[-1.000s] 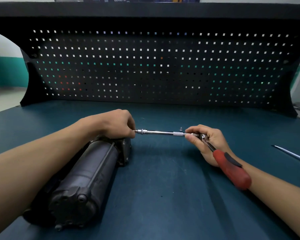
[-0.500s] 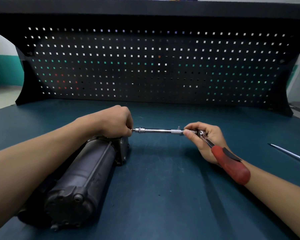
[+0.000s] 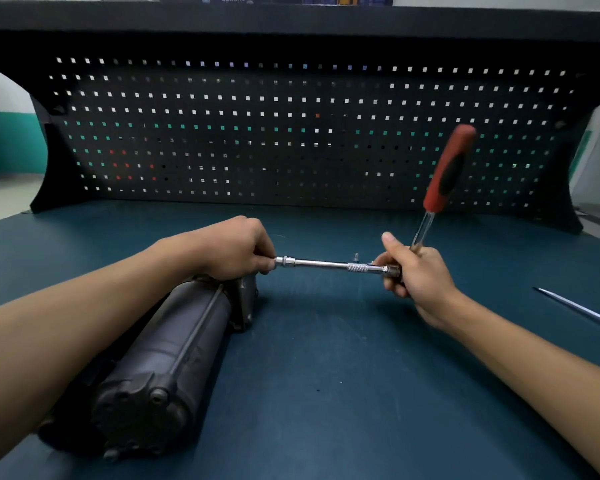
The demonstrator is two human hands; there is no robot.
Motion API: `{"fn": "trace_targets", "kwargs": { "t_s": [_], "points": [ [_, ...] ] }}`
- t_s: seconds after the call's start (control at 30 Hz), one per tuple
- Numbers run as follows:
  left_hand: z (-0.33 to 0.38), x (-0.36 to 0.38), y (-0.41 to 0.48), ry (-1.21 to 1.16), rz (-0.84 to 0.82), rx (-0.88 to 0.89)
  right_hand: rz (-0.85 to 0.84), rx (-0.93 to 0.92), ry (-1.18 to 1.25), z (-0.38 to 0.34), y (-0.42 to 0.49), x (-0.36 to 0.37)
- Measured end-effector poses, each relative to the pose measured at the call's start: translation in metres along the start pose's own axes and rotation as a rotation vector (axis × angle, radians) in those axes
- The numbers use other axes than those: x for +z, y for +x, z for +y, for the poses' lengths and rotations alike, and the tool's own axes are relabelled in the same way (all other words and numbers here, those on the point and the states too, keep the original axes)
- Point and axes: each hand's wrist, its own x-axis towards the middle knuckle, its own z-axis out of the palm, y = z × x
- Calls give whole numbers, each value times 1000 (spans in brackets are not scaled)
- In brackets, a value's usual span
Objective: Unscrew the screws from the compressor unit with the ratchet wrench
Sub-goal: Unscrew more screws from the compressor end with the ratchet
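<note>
Teal bench (image 3: 326, 410), left hand (image 3: 232, 247) atop compressor unit (image 3: 174, 341), right hand (image 3: 420, 278), both holding ratchet wrench (image 3: 445, 174)

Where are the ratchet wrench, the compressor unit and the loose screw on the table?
ratchet wrench (image 3: 448, 168): head view, on its red handle.
compressor unit (image 3: 167, 334): head view, on the dark cylindrical body.
loose screw (image 3: 355, 257): head view, on the small screw itself.

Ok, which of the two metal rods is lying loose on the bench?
The thin rod at far right, untouched. The wrench extension is held between the left hand and right hand.
</note>
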Motion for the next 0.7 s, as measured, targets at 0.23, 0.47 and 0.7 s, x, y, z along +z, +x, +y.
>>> {"fn": "trace_targets", "kwargs": {
  "t_s": [0.23, 0.47, 0.7],
  "points": [
    [-1, -2, -3, 53, -11, -135, 94, 105, 203, 8, -2, 2],
    [0, -1, 0, 68, 84, -110, 71, 88, 202, 10, -4, 4],
    [-3, 8, 7, -109, 279, -68, 181, 95, 279, 11, -3, 1]
  ]
}}
